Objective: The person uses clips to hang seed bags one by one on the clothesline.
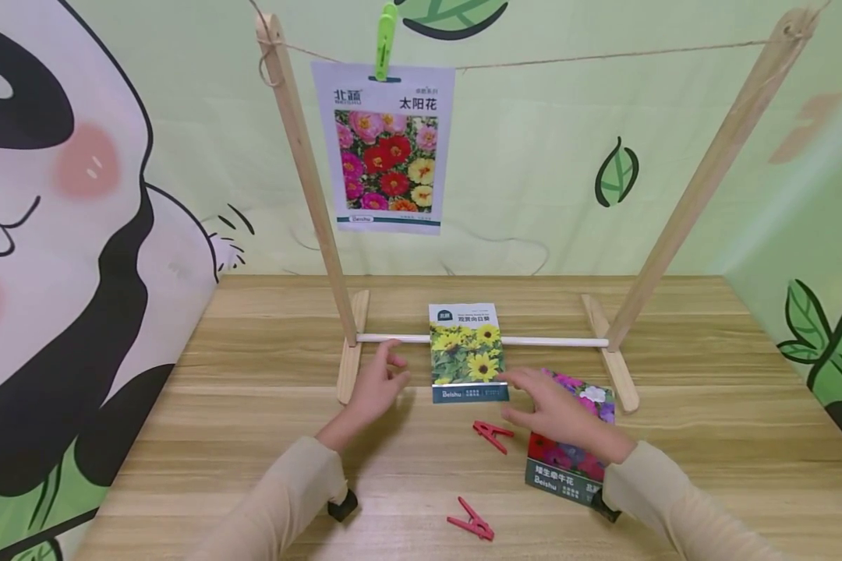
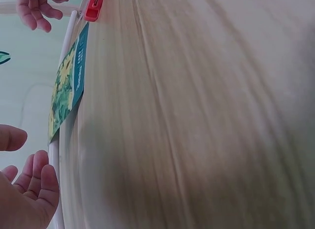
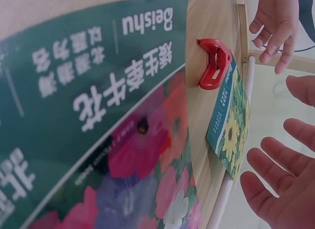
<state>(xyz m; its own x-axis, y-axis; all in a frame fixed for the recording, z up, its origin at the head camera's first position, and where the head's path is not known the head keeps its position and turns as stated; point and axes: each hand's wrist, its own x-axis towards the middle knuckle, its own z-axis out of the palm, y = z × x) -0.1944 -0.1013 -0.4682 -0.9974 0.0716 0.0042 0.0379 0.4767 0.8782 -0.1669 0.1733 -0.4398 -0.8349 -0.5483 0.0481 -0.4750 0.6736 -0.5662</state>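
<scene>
Yellow-flower packet (image 1: 466, 354) lies across white rod (image 1: 554, 341), between left hand (image 1: 373, 389) and right hand (image 1: 560, 409). Fingers on both hands are apart, loosely curved.

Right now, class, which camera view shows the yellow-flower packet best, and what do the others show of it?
The head view, where nearly the whole front of the yellow-flower packet faces the camera. The left and right wrist views both show it sideways and steeply slanted, its picture squeezed narrow.

Green panda-print wall (image 1: 519, 171); wood-grain table (image 1: 407, 467)
</scene>
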